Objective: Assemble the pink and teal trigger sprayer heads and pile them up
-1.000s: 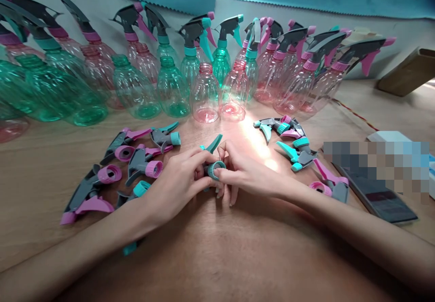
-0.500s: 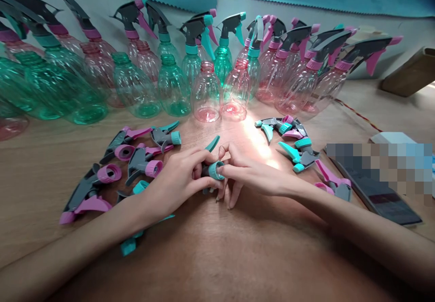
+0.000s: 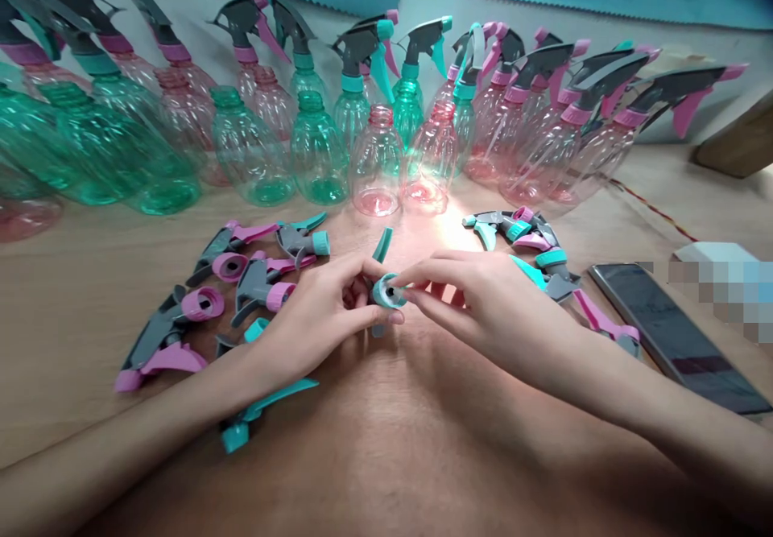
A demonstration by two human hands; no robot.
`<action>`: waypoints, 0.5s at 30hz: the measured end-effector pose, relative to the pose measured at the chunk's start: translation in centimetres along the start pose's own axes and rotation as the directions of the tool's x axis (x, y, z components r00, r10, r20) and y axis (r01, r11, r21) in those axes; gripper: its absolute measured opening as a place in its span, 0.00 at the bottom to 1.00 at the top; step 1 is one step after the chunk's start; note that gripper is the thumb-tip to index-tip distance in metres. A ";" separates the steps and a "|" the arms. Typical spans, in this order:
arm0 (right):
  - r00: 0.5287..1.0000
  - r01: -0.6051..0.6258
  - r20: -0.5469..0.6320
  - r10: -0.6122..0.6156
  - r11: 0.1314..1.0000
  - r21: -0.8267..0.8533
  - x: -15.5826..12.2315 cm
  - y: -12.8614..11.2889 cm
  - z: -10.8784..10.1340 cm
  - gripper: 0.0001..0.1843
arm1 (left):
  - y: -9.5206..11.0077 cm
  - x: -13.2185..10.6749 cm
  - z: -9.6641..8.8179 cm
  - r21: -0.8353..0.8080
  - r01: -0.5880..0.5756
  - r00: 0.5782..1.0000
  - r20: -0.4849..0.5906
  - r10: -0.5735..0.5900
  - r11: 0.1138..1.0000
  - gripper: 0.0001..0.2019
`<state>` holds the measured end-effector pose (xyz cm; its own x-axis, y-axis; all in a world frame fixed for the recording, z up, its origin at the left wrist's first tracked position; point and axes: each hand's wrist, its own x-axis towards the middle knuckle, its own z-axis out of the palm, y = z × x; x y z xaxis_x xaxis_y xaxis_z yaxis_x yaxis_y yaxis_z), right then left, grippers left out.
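Observation:
My left hand (image 3: 344,299) is closed around a grey and teal trigger spray head (image 3: 387,292). The teal collar's open end faces right, and its trigger sticks up above my fingers. Thumb and fingertips of my right hand (image 3: 465,287) are pinched together at the mouth of that collar. Whatever lies between them is too small to make out. Left of my hands lie several loose spray heads, among them a pink-collared spray head (image 3: 163,336) and, below my forearm, a teal-tipped spray head (image 3: 266,412).
Clear pink bottles, such as an uncapped bottle (image 3: 378,167), and green bottles (image 3: 320,154) stand in rows at the back, many with spray heads on. More spray heads (image 3: 547,255) lie to the right, beside a dark phone (image 3: 682,336). A twisted wire (image 3: 655,211) runs behind it.
My right fingers have drawn back from over the collar to its right edge, so its opening now shows. My left hand keeps the spray head. The view has shifted slightly.

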<state>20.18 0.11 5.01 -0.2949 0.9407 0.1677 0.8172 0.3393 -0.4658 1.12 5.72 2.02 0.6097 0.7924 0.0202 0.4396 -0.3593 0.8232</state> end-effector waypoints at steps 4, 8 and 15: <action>0.999 0.037 -0.032 -0.037 0.999 -0.011 -0.3 -0.2 0.4 0.11 | 0.2 -0.1 0.1 -0.011 -0.020 1.000 -0.023 0.020 1.000 0.10; 0.997 0.061 -0.048 -0.060 0.998 0.026 -0.3 -0.1 0.6 0.11 | 0.3 -0.3 0.0 0.029 -0.067 0.997 -0.043 0.068 0.997 0.10; 0.988 0.145 -0.070 -0.137 0.983 0.112 0.7 0.9 1.0 0.09 | 0.7 -0.1 -0.4 0.121 -0.095 0.995 0.015 0.094 0.988 0.08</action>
<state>20.22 1.04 3.86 -0.3691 0.8829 0.2903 0.7052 0.4695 -0.5313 1.10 5.57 2.83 0.6581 0.7477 0.0888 0.4566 -0.4900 0.7426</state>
